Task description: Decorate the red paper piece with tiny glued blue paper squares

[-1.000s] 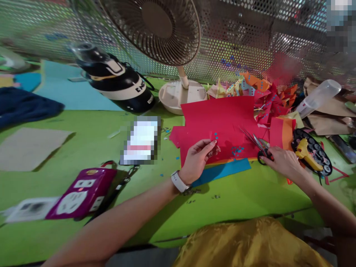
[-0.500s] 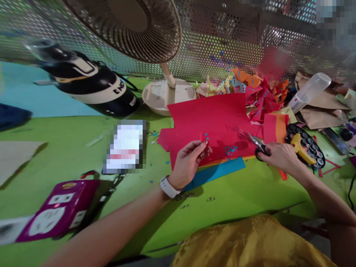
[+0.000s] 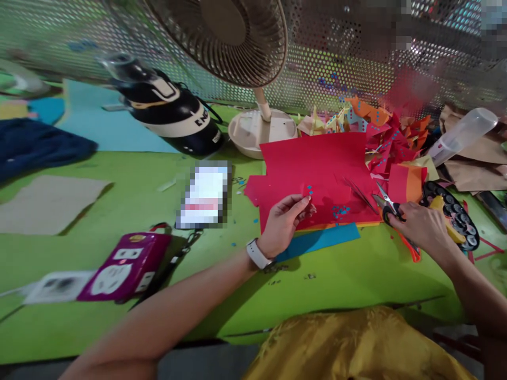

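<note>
My left hand (image 3: 285, 219), wearing a white-banded watch (image 3: 258, 254), is closed in a pinch above a red paper sheet (image 3: 312, 158). At its fingertips is a small red paper piece with blue dots (image 3: 310, 189); its edges blend into the sheet. Black-handled scissors (image 3: 386, 203) are in my right hand (image 3: 423, 224), at the sheet's right edge, blades slightly apart and pointing away. Thin metal tweezers (image 3: 360, 193) seem to lie on the sheet, left of the scissors. A cluster of tiny blue paper bits (image 3: 340, 212) lies between my hands.
A blue paper strip (image 3: 320, 243) lies along the sheet's near edge. Behind stand a fan (image 3: 263, 132) and a dark bottle (image 3: 174, 119). A phone (image 3: 204, 195) and purple power strip (image 3: 127, 266) lie left. At right are a black round-welled tray (image 3: 467, 227), a yellow-handled tool (image 3: 438, 206) and folded paper (image 3: 390, 137).
The view has swung left, so things appear farther right. My right hand has drawn the scissors slightly right, away from the tweezers. My left hand keeps its pinch over the sheet.
</note>
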`<move>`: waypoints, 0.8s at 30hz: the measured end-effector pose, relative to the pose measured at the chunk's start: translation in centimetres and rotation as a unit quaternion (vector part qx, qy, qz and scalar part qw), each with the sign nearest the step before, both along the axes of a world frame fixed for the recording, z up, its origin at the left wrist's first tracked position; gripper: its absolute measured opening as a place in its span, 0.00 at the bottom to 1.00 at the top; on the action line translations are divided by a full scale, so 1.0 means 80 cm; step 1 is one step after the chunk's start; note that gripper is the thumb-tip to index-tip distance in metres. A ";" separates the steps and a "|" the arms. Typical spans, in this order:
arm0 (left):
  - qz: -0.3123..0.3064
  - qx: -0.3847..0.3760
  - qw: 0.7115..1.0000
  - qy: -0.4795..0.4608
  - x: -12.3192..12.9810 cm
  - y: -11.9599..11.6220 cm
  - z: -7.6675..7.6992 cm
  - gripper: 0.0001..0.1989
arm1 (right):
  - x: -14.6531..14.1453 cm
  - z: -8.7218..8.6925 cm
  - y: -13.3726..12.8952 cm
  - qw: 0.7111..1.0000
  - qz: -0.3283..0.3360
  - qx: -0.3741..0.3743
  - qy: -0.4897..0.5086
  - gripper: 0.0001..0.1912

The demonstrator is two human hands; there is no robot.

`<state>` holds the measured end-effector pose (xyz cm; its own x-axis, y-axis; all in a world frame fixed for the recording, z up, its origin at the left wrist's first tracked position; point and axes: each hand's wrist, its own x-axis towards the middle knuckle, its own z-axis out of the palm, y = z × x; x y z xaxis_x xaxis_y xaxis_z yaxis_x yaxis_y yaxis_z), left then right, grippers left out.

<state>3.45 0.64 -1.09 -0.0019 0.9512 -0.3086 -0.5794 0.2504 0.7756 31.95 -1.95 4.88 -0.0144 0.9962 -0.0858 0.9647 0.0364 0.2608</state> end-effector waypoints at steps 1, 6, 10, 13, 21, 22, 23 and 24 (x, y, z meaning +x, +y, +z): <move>-0.001 0.001 1.000 -0.002 0.000 0.000 0.000 0.15 | -0.001 -0.001 0.003 1.000 -0.003 -0.004 0.002 0.20; -0.008 0.007 1.000 -0.007 -0.001 0.002 -0.004 0.15 | -0.005 -0.005 0.012 0.999 -0.015 -0.031 0.017 0.21; -0.011 0.009 1.000 -0.010 -0.001 0.002 -0.005 0.14 | -0.004 -0.007 0.014 0.998 -0.024 -0.053 0.025 0.20; -0.012 0.013 1.000 -0.010 -0.001 0.001 -0.005 0.14 | -0.002 -0.008 0.015 0.998 -0.019 -0.052 0.033 0.21; -0.016 0.018 1.000 -0.004 -0.002 0.002 -0.006 0.14 | 0.000 -0.012 0.014 0.998 -0.016 -0.036 0.041 0.21; -0.017 0.019 1.000 -0.003 -0.002 0.002 -0.006 0.14 | 0.000 -0.013 0.014 0.998 -0.013 -0.034 0.043 0.21; -0.017 0.019 1.000 -0.003 -0.002 0.002 -0.006 0.14 | 0.001 -0.014 0.013 0.998 -0.011 -0.033 0.045 0.21; -0.018 0.018 1.000 -0.003 -0.002 0.002 -0.007 0.14 | 0.001 -0.014 0.013 0.998 -0.008 -0.033 0.046 0.21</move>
